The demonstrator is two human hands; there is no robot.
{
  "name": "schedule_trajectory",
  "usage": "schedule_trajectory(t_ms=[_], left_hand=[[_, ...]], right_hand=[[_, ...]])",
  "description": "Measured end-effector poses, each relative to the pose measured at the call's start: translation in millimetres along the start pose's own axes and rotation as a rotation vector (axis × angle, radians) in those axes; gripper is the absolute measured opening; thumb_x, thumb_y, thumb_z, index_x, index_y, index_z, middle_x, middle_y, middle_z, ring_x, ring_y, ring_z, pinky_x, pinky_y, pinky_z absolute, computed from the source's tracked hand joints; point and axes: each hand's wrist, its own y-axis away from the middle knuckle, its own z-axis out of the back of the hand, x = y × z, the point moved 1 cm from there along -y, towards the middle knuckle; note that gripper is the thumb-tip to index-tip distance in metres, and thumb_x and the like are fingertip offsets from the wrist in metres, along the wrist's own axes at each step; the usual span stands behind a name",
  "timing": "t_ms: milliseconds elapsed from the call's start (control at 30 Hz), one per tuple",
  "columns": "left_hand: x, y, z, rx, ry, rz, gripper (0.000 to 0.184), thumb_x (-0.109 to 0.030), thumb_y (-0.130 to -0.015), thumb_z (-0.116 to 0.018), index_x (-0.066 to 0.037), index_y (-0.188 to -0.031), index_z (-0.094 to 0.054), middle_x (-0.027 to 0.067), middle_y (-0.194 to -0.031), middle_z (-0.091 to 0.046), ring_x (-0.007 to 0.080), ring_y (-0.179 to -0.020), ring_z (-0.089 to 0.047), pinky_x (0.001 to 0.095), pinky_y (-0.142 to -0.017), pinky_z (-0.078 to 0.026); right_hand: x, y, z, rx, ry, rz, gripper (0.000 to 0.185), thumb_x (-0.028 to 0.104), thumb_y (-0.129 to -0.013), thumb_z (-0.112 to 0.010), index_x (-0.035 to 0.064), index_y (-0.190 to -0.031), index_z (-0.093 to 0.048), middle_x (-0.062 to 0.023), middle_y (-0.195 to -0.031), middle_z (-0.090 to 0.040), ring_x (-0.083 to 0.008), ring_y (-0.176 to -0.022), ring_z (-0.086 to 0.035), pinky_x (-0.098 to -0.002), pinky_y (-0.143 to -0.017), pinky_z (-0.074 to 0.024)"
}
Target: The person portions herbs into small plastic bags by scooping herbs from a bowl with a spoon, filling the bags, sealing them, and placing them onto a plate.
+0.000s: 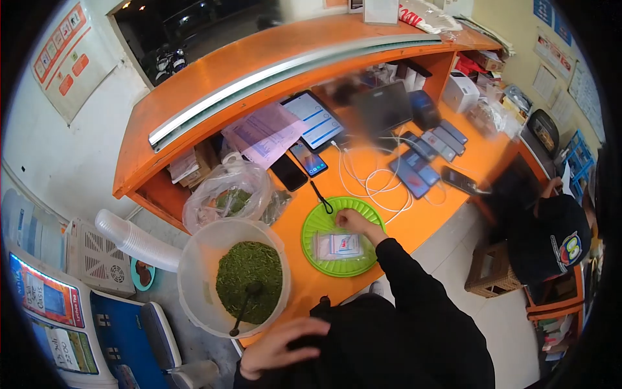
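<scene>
My right hand [354, 222] is over the round green ribbed tray [314, 217], its fingers curled in. Whatever it may grip is hidden beneath the fingers. Just below it, a few clear plastic bags [327, 246] with a blue-and-red printed label lie flat on the tray. My left hand [288, 347] is in front of my body with fingers stretched out and nothing in them. Close by stands a translucent tub [194, 279] of chopped dry green leaves [243, 272]. A dark long-handled spoon [245, 308] rests in the leaves.
Behind the tub sits a clear plastic bag [214, 201] with more green leaves. Stacked plastic cups [133, 240] lean left of the tub. Phones [308, 159], a tablet [314, 120] and white cables [369, 185] lie on the orange counter. Another person [544, 240] is at the right.
</scene>
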Motion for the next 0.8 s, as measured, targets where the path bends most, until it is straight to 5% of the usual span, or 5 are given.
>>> schedule_trajectory(t_ms=[200, 400, 500, 567, 800], left_hand=[[145.0, -90.1, -31.9, -0.459, 0.014, 0.445, 0.032, -0.019, -0.081, -0.06, -0.003, -0.108, -0.053, 0.0124, -0.103, -0.054, 0.0191, -0.088, -0.056, 0.0275, -0.073, -0.047], [216.3, -142.4, -52.3, -0.665, -0.137, 0.419, 0.031, -0.019, -0.079, -0.063, -0.001, -0.103, -0.055, 0.0099, -0.093, -0.057, 0.0156, -0.08, -0.057, 0.0249, -0.066, -0.047], [216.7, -162.2, -50.8, -0.773, -0.088, 0.416, 0.032, -0.02, -0.079, -0.064, 0.0, -0.102, -0.054, 0.0099, -0.093, -0.058, 0.0156, -0.078, -0.056, 0.0248, -0.067, -0.046], [206.2, -175.8, -48.0, -0.747, -0.071, 0.436, 0.031, -0.022, -0.082, -0.061, -0.001, -0.103, -0.054, 0.0078, -0.095, -0.058, 0.015, -0.083, -0.057, 0.0267, -0.071, -0.046], [168.5, -220.3, -50.5, -0.319, 0.388, 0.574, 0.017, -0.016, -0.085, -0.056, 0.001, -0.084, -0.058, 0.0044, -0.072, -0.059, 0.0096, -0.059, -0.053, 0.0228, -0.055, -0.044]], right_hand=[[21.0, 62.0, 51.7, 0.075, 0.299, -0.049, 0.03, 0.014, -0.064, -0.07, 0.0077, -0.092, -0.059, -0.0118, -0.091, -0.058, -0.0283, -0.092, -0.052, -0.0374, -0.077, -0.0431], [-14.9, 57.1, 33.2, 0.032, -0.121, -0.062, 0.023, 0.007, -0.063, -0.066, 0.0044, -0.085, -0.06, -0.0125, -0.09, -0.059, -0.0285, -0.088, -0.056, -0.0354, -0.076, -0.0439], [-11.0, 66.4, 45.7, -0.097, -0.222, 0.254, 0.014, 0.002, -0.066, -0.061, 0.0053, -0.08, -0.061, -0.0095, -0.081, -0.058, -0.0266, -0.082, -0.056, -0.0354, -0.073, -0.0434], [8.8, 81.0, 72.5, -0.103, -0.159, 0.442, 0.011, 0.003, -0.068, -0.059, 0.008, -0.078, -0.061, -0.0051, -0.08, -0.057, -0.0228, -0.085, -0.053, -0.0361, -0.076, -0.0393], [21.5, 109.1, 130.3, -0.078, -0.047, 0.682, 0.005, 0.008, -0.068, -0.059, 0.0117, -0.071, -0.058, 0.0008, -0.077, -0.053, -0.0186, -0.09, -0.048, -0.0384, -0.079, -0.0322]])
